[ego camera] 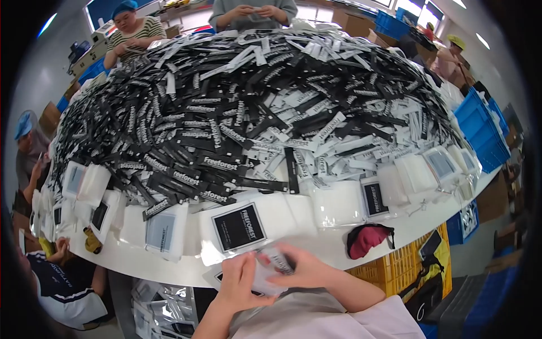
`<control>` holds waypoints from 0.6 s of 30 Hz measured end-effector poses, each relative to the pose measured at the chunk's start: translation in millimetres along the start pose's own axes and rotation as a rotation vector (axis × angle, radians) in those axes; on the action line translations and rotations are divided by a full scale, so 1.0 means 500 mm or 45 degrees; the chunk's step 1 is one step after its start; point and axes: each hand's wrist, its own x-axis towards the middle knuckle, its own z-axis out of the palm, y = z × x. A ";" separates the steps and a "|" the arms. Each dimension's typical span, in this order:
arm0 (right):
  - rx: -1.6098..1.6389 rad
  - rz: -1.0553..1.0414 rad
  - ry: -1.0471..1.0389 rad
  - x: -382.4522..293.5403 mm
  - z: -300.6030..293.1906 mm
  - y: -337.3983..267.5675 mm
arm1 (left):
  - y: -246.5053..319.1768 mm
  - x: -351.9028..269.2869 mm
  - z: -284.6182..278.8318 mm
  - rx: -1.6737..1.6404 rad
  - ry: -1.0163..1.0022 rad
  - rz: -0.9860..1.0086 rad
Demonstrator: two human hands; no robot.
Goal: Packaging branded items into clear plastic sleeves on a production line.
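My left hand [239,282] grips a clear plastic bag [264,277] at the near edge of the table, low in the view. My right hand [298,267] holds a small printed sachet [279,260], somewhat blurred, at the upper part of that bag. Just beyond my hands lies a stack of white bags with a black printed panel [239,228]. Behind it, a large heap of black sachets [224,163] and white sachets [296,144] covers much of the table.
More white packs [338,203] line the near rim. A dark red fabric item [369,240] lies at right by the white table's edge [330,258]. Yellow crates [398,267] stand below, blue crates [480,127] at right. Several people are around the table, one close at lower left [67,288].
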 end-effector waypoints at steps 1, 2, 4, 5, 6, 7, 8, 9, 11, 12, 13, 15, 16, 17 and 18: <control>-0.145 -0.055 -0.027 0.002 0.003 0.026 | 0.007 0.010 0.002 -0.015 -0.059 -0.032; -0.293 -0.107 -0.052 0.002 0.005 0.038 | 0.013 0.016 0.002 -0.038 -0.066 -0.003; -0.493 -0.126 -0.041 0.006 0.006 0.015 | 0.015 0.014 0.002 -0.018 -0.142 -0.182; -0.683 -0.137 -0.047 0.009 0.005 0.006 | 0.010 0.008 0.004 -0.028 -0.135 -0.167; -0.717 -0.205 0.007 0.008 0.005 0.024 | 0.007 -0.003 0.001 0.022 -0.206 -0.155; -0.725 -0.202 0.018 0.011 -0.003 0.035 | 0.005 -0.007 0.000 0.073 -0.277 -0.145; -0.747 -0.179 0.080 0.014 -0.012 0.046 | 0.008 -0.009 -0.003 0.097 -0.239 -0.012; -0.765 -0.157 0.132 0.018 -0.016 0.054 | 0.007 -0.012 -0.005 0.094 -0.236 -0.015; -0.777 -0.144 0.128 0.018 -0.017 0.067 | 0.007 -0.024 -0.007 0.184 -0.308 0.053; -0.784 -0.135 0.125 0.018 -0.013 0.067 | 0.009 -0.030 -0.009 0.188 -0.313 0.038; -0.774 -0.129 0.108 0.014 -0.011 0.061 | 0.012 -0.038 -0.012 0.195 -0.223 0.000; -0.252 -0.377 0.315 0.007 -0.015 0.036 | 0.018 -0.048 -0.018 0.220 -0.143 -0.080; 0.278 -0.490 0.226 0.010 -0.033 0.031 | 0.016 -0.037 -0.017 0.245 -0.096 -0.186; 0.814 -0.578 0.141 0.018 -0.046 0.029 | 0.014 -0.029 -0.013 0.274 -0.049 -0.294; 0.838 -0.543 0.129 0.019 -0.032 0.005 | 0.016 -0.023 -0.001 0.284 -0.067 -0.333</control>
